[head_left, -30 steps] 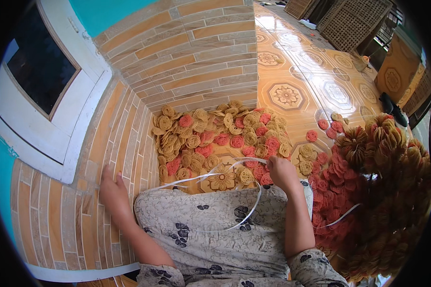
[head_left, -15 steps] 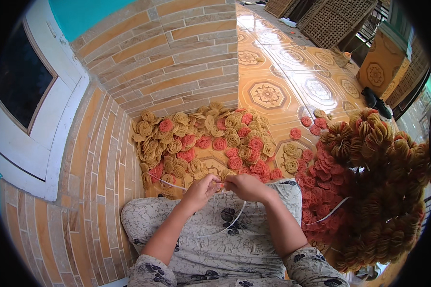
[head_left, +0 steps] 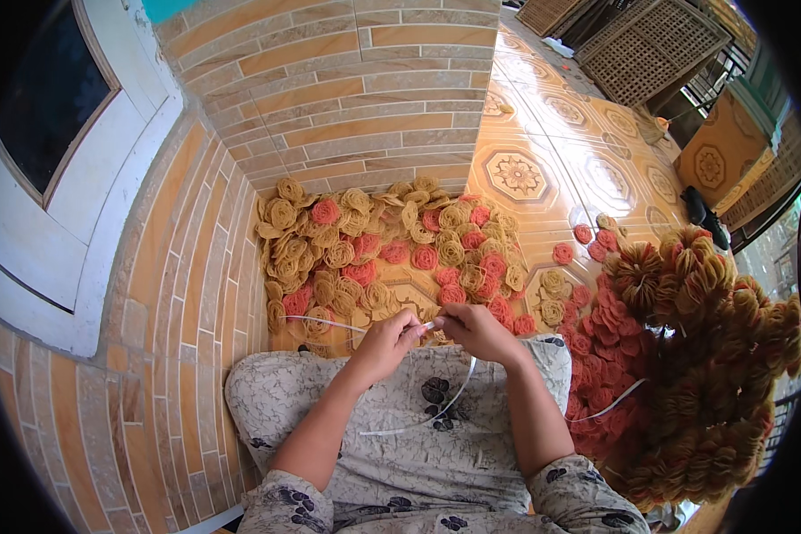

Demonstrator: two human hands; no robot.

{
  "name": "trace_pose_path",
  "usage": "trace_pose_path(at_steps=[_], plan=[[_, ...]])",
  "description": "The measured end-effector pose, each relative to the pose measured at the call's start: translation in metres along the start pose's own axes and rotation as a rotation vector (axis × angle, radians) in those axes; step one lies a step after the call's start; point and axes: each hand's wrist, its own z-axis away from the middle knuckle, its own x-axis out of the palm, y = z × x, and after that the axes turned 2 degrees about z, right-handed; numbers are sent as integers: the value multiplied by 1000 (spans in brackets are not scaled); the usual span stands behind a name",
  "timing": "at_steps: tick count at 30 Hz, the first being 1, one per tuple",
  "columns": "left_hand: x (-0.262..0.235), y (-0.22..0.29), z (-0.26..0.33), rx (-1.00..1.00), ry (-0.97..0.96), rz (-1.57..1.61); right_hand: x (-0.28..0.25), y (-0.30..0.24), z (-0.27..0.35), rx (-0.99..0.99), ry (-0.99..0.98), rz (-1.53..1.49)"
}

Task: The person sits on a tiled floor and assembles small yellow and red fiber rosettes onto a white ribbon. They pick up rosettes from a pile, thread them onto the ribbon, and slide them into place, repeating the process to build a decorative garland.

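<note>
White, thin, flat and plasticky-looking, the ribbon-like strip (head_left: 454,399) is up over the person's lap, stretched across the short gap between the left hand (head_left: 384,349) and the right hand (head_left: 482,333). Both sets of fingers (head_left: 407,320) are closed to a pinch, tips nearly meeting, with a tiny bit of strip showing between them; can't really make out what's going on right at the tips. One tail runs off left past the knee, the other drops below the right hand and curls onto the pale grey cotton-looking patterned clothing (head_left: 392,387). My worry is the grip: the strip looks slick, so uneven tension could make it slide out of one pinch. That left tail also passes over the loose tan and coral mesh rosettes (head_left: 356,271), so a sharp tug could snag one and drag it along. Off to the right there's a heap of overlapping coral mesh discs (head_left: 610,343), a second narrow white strip (head_left: 618,402) curving over it, and a big ruffled olive-and-orange bundle (head_left: 712,383) beside it; a swinging right elbow might knock those. All that lies on shiny orange patterned floor tiles (head_left: 516,173), so loose pieces could skid easily.
</note>
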Motion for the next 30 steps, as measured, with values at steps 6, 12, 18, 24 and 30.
trace_pose_path(at_steps=[6,12,18,24,30], plan=[[9,7,3,98,119,81,4,-1,-1,-21,10,54],[5,3,3,26,94,98,9,1,-3,105,82,-5],[9,-3,1,27,174,63,16,-4,-6,18,394,-256],[15,-7,2,128,290,-97,42,-14,-7,-280,473,119],[15,-9,-3,53,230,214,48,-11,-10,-209,571,20]])
